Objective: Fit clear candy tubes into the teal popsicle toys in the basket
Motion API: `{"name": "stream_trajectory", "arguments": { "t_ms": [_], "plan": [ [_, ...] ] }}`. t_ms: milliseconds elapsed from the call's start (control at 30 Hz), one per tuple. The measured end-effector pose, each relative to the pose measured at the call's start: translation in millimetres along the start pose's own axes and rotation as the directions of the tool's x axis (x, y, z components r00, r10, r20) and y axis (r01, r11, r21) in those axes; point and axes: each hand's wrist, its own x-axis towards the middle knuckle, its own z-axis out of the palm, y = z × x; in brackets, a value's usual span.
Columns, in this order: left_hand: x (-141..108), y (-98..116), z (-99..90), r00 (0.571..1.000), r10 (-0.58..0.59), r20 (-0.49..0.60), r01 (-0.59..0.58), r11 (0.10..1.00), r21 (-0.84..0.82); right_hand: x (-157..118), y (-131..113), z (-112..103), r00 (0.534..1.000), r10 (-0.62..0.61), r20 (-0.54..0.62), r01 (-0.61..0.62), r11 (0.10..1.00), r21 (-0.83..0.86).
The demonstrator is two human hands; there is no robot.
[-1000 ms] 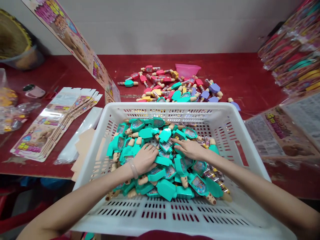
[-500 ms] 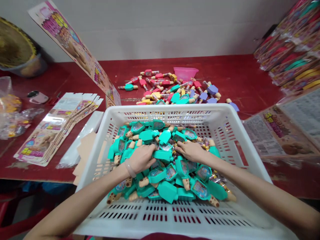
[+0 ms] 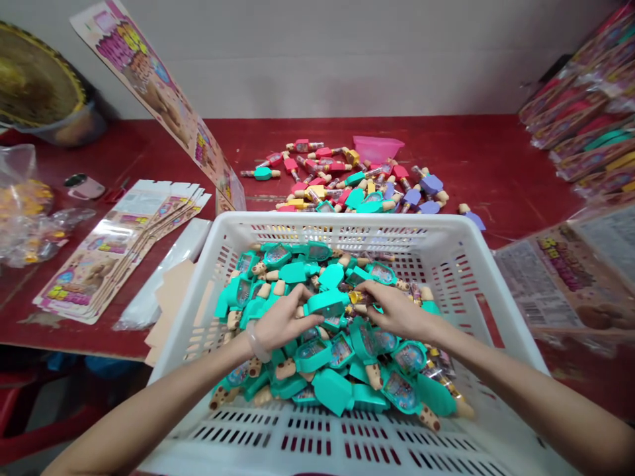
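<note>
A white plastic basket holds a heap of teal toys with clear windows and beige, brown-spotted ends. Just above the heap, my left hand grips one teal toy between thumb and fingers, its flat body pointing right. My right hand has its fingers curled round a short clear tube with a yellow end, close against that toy's right end. Whether tube and toy are joined, I cannot tell. More clear tubes lie among the toys at the basket's right side.
Behind the basket lie loose red, yellow, teal and purple toys and a pink tray. Printed cards are stacked at left, with one tall card standing. Packed toys are piled at right.
Both hands have risen slightly out of the heap. The teal toy in my left hand is lifted and tilted, and a yellow-ended tube now shows at my right fingers.
</note>
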Motion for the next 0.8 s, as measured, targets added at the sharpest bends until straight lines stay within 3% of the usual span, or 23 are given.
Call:
{"name": "stream_trajectory", "arguments": {
  "t_ms": [100, 200, 400, 467, 533, 633, 700, 767, 800],
  "plan": [
    [-3.8, 5.6, 6.6, 0.998, 0.000, 0.059, 0.001, 1.000, -0.003, -0.5, -6.3, 8.4, 0.997, 0.004, 0.075, 0.012, 0.977, -0.215],
    [-8.1, 11.0, 10.5, 0.986, -0.012, 0.168, -0.006, 0.994, 0.106, -3.9, -12.5, 18.5, 0.989, 0.012, 0.147, 0.045, 0.926, -0.375],
    [-20.5, 19.7, 21.0, 0.949, 0.080, 0.305, -0.210, 0.882, 0.422, -12.7, -25.0, 25.1, 0.985, 0.014, 0.171, 0.068, 0.883, -0.465],
    [-27.2, 24.4, 25.7, 0.946, 0.055, 0.319, -0.229, 0.809, 0.541, -14.8, -30.6, 23.3, 0.984, 0.037, 0.177, 0.053, 0.876, -0.479],
    [-34.3, 29.4, 29.5, 0.948, 0.017, 0.316, -0.205, 0.794, 0.572, -17.8, -36.5, 22.3, 0.983, 0.039, 0.177, 0.054, 0.871, -0.489],
    [-41.6, 35.1, 32.5, 0.956, -0.058, 0.288, -0.080, 0.892, 0.445, -24.5, -43.5, 26.0, 0.983, 0.013, 0.183, 0.082, 0.862, -0.500],
    [-42.0, 37.2, 33.1, 0.950, -0.097, 0.295, 0.023, 0.969, 0.246, -29.5, -46.4, 31.1, 0.981, 0.005, 0.192, 0.094, 0.858, -0.505],
    [-39.1, 38.7, 33.1, 0.909, -0.164, 0.382, 0.193, 0.981, -0.038, -33.5, -47.9, 35.8, 0.980, 0.016, 0.199, 0.089, 0.856, -0.509],
    [-36.9, 39.1, 33.1, 0.863, -0.207, 0.460, 0.314, 0.935, -0.168, -34.9, -48.2, 37.4, 0.979, 0.028, 0.203, 0.081, 0.857, -0.510]
  ]
}}
